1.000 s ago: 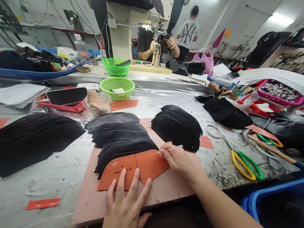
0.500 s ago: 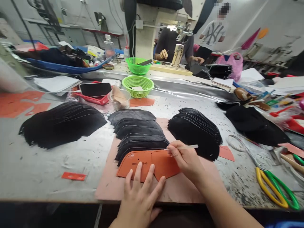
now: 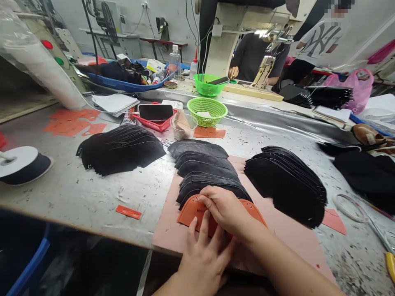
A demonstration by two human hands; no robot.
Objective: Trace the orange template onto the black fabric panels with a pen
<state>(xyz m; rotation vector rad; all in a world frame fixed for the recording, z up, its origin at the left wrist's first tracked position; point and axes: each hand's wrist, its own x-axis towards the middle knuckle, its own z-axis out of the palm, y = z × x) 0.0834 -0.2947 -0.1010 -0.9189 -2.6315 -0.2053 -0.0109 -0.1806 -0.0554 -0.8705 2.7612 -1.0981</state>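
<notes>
a: where is the orange template (image 3: 247, 209) lying?
b: on the pink mat (image 3: 286, 238), atop the nearest black leather pieces (image 3: 203, 172), largely under both hands.
a: hand states?
b: left hand (image 3: 203, 257) is pressing flat, fingers spread; right hand (image 3: 224, 207) is lying curled over the template, grasp unclear.

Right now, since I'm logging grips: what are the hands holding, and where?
The left hand presses flat on the orange template. The right hand rests on its top; whether it grips anything cannot be told.
</notes>
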